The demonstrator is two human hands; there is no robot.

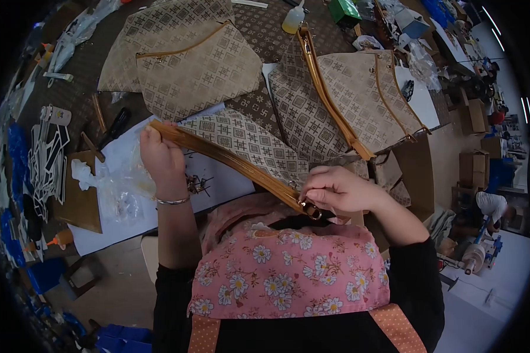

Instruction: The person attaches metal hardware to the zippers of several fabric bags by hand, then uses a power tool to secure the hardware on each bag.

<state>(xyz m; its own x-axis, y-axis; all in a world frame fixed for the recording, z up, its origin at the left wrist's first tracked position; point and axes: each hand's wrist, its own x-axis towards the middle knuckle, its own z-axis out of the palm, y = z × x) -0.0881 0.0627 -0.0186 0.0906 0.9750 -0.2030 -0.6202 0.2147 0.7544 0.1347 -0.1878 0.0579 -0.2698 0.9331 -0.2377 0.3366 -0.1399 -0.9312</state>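
Observation:
My left hand (162,154), with a silver bracelet at its wrist, is closed around one end of a tan zipper strip (229,157). The strip runs along the edge of a beige patterned bag piece (241,132). At the strip's other end my right hand (340,189) is closed in a pinch beside gold metal hardware (312,210). Its fingertips cover whatever small part they hold. Just beyond lies another patterned bag piece (294,109) with a tan zipper strip (327,100) standing along it.
Patterned bag pieces (200,73) lie stacked at the back left. A bottle of yellow liquid (292,20) and a green box (344,12) stand at the back. Clear plastic bags (123,197) and a black-handled tool (116,126) lie on the left. Another person (493,206) is far right.

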